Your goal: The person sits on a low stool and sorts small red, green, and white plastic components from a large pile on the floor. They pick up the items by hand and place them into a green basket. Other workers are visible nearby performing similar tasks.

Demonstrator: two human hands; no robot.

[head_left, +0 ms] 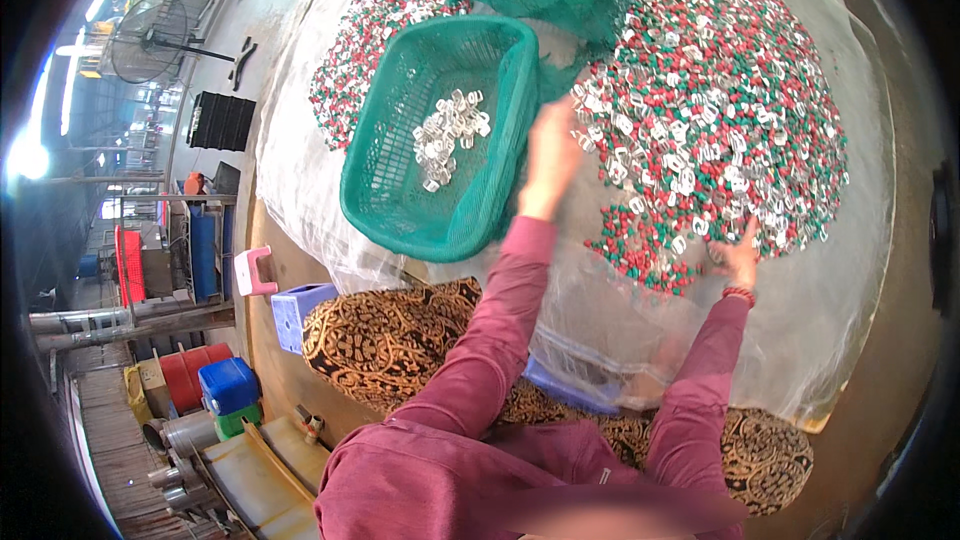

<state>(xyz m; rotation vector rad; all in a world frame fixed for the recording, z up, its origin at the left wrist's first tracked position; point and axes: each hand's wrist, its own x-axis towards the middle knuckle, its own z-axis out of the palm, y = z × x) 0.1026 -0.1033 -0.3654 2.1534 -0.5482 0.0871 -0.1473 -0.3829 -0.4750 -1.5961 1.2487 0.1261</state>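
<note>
A broad pile of small red, green and clear-white plastic pieces [720, 110] is spread over a pale translucent sheet [600, 330]. My left hand [553, 152] is at the pile's left edge, beside the green basket's right rim; motion smears its fingers, and whether they hold a piece cannot be made out. At the near edge of the pile, my right hand [740, 258] touches the pieces with its fingers apart. The green plastic basket [385, 180], lined with green netting, stands left of my left hand. Several clear ring-like pieces [450, 135] lie inside it.
A second green basket [530, 5] with a few clear pieces stands farther off. Another heap of mixed pieces [355, 60] lies beyond the nearer basket. Patterned brown cloth [390, 340] covers my lap. A pink stool [255, 272] and a lilac stool [298, 315] are at left.
</note>
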